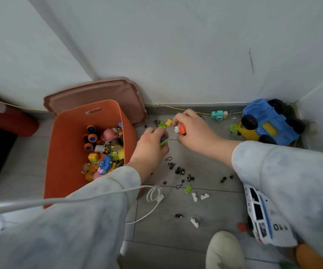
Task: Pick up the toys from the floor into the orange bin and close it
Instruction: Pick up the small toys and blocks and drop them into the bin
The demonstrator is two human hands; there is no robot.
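Note:
The orange bin stands open on the floor at the left, with several toys inside. Its brownish lid leans against the wall behind it. My left hand hovers just right of the bin, closed on a small green and blue toy. My right hand is beside it, closed on an orange and white toy. Small green and yellow pieces lie just beyond my hands. Several black and white bits are scattered on the floor below them.
A blue and yellow toy truck sits in the right corner, a teal toy camera near the wall. A white police car lies under my right sleeve. A white cable crosses the floor. A red object is at left.

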